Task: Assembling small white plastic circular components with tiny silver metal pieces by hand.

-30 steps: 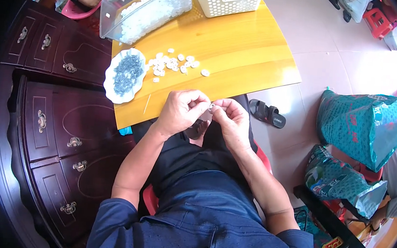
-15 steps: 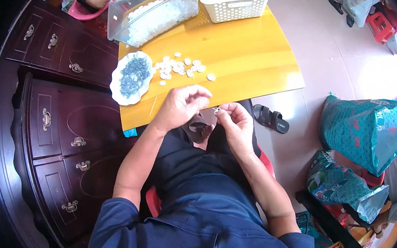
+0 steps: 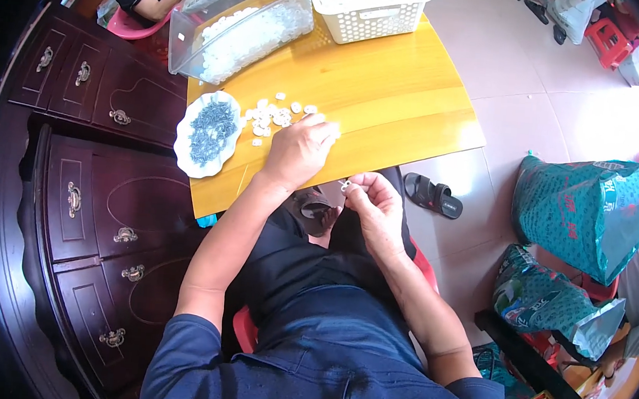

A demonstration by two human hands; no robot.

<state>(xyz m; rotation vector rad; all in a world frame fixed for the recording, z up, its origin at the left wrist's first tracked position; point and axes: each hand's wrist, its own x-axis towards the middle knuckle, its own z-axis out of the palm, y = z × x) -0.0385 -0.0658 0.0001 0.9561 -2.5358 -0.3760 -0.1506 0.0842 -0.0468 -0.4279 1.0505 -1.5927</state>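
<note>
My left hand (image 3: 301, 149) is over the table, palm down, with its fingers bunched at the right side of a loose group of small white plastic pieces (image 3: 265, 113). Its fingertips meet the tabletop, and whatever is under them is hidden. Just off the table's near edge, my right hand (image 3: 376, 208) pinches a small white clip-like piece (image 3: 345, 186) between thumb and index finger. Left of the group sits a white scalloped dish (image 3: 182, 146) that holds a heap of small dark blue-grey metal parts (image 3: 213, 131).
A clear plastic bin (image 3: 187, 65) of white pieces and a white perforated basket (image 3: 371, 25) stand at the table's far side. Dark wooden drawers (image 3: 96, 182) line the left. Teal bags (image 3: 581, 212) and a sandal (image 3: 434, 195) are on the right. Another person's arm (image 3: 154, 6) shows at upper left.
My left hand has moved forward from beside the right hand onto the table by the white pieces, and its fingers have come together. The right hand keeps its pinch.
</note>
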